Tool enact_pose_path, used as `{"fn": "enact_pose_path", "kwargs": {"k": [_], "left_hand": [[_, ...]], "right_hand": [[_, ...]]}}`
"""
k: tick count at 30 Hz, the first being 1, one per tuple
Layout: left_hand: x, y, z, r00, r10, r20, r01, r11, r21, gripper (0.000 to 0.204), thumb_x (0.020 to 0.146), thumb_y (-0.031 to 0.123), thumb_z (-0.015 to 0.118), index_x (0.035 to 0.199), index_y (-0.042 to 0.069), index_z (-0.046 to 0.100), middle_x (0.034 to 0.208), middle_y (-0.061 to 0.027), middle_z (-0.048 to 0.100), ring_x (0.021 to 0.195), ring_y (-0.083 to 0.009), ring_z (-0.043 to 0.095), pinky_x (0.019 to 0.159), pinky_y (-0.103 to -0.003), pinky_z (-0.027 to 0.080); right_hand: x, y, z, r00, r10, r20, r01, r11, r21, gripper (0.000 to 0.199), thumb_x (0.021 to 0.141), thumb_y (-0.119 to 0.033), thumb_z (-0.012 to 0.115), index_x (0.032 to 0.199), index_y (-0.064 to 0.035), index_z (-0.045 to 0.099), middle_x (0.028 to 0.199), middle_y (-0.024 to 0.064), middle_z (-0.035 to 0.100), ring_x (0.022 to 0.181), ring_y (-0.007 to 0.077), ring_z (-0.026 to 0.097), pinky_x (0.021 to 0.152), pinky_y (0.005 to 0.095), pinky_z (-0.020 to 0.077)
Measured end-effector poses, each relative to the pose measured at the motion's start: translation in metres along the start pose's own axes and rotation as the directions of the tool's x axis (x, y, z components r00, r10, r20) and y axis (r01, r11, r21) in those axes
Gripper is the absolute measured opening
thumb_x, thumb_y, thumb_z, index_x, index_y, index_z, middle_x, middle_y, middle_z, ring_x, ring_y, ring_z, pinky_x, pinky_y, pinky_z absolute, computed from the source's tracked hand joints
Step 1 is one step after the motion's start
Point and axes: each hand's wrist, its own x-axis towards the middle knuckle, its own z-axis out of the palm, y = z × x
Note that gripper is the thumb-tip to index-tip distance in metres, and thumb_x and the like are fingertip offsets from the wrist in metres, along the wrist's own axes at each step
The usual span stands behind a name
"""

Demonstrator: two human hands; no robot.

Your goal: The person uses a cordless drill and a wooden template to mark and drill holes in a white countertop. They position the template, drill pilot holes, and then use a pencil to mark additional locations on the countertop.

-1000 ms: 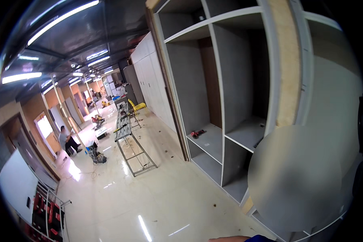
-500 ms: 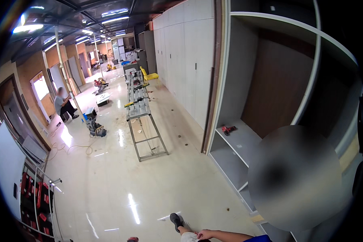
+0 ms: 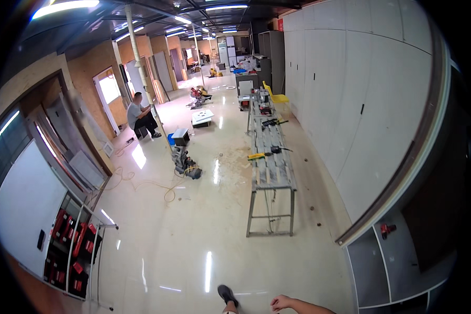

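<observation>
At the lower edge, my right hand [image 3: 281, 302] hangs beside my leg, its forearm coming in from the lower right. Its fingers are loosely curled, and nothing shows in them. Nearest to it is my dark shoe [image 3: 226, 294] on the floor. My left hand is out of view. To the right, a red power tool [image 3: 387, 231] lies on a shelf of the open grey cabinet [image 3: 365, 264]. Ahead stands a long slatted metal workbench [image 3: 272, 180], bearing a yellow-and-black tool [image 3: 264, 155] and a black clamp-like tool [image 3: 273, 122].
Tall white cabinets [image 3: 324, 99] line the right. A yellow chair [image 3: 279, 98] stands behind the bench. Left are a wheeled rack [image 3: 91, 246] with red-black boxes, a white panel [image 3: 29, 209], a grey machine [image 3: 184, 163], a cord [image 3: 170, 194] and a seated person [image 3: 140, 116].
My view has swung right-to-left, so the bench and rack sit farther right in the picture. The open cabinet has slid toward the right rim. My right hand now shows apart from my leg.
</observation>
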Motion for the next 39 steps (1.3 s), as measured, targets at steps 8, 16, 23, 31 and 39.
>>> {"fn": "enact_pose_path", "kwargs": {"k": [8,16,23,31,39], "left_hand": [[0.228,0.168,-0.086,0.987,-0.132,0.094,0.123,0.988,0.091,0.033,0.091,0.036,0.053,0.086,0.005,0.061,0.071,-0.0040,0.060,0.062,-0.0133,0.057,0.050,-0.041,0.046],[0.451,0.360,-0.165,0.996,-0.014,0.083,-0.008,0.964,0.266,0.037,0.093,0.039,0.051,0.078,0.006,0.058,0.064,-0.0051,0.058,0.054,-0.0148,0.054,0.045,-0.039,0.043],[0.682,0.500,-0.180,0.989,-0.053,0.135,0.022,0.975,0.219,0.021,0.069,0.003,0.069,0.089,0.001,0.064,0.073,-0.0110,0.067,0.064,-0.0239,0.070,0.057,-0.040,0.057],[0.786,0.719,-0.144,0.925,-0.301,0.233,0.281,0.953,0.115,0.009,0.076,0.010,0.063,0.082,0.003,0.060,0.067,-0.0087,0.060,0.058,-0.0210,0.063,0.052,-0.038,0.051],[0.961,0.961,-0.179,0.862,-0.385,0.330,0.369,0.923,0.114,0.015,0.083,0.018,0.057,0.075,0.006,0.056,0.060,-0.0054,0.053,0.052,-0.0182,0.055,0.046,-0.037,0.045]], "right_hand": [[0.128,-0.252,-0.097,0.912,-0.013,-0.411,0.212,0.870,0.445,0.027,0.087,-0.002,0.073,0.110,0.0053,0.061,0.093,0.0169,0.071,0.084,0.0242,0.072,0.073,0.0325,0.0605],[0.288,-0.455,-0.172,0.876,-0.217,-0.431,0.425,0.770,0.476,0.024,0.087,-0.004,0.074,0.108,0.0033,0.064,0.093,0.0121,0.072,0.078,0.0159,0.069,0.072,0.0268,0.0561],[0.481,-0.594,-0.334,0.901,-0.166,-0.402,0.272,0.936,0.223,0.025,0.083,-0.009,0.078,0.103,0.0006,0.068,0.092,0.0093,0.073,0.080,0.0150,0.069,0.070,0.0294,0.0569],[0.608,-0.703,-0.520,0.877,0.052,-0.478,0.091,0.958,0.271,0.021,0.079,-0.009,0.076,0.096,0.0009,0.070,0.085,0.0096,0.073,0.071,0.0161,0.069,0.065,0.0299,0.0566],[0.643,-0.769,-0.635,0.711,0.364,-0.601,-0.435,0.900,0.031,0.034,0.068,-0.016,0.084,0.095,-0.0001,0.073,0.083,0.0106,0.074,0.069,0.0175,0.071,0.067,0.0295,0.0588]]}}
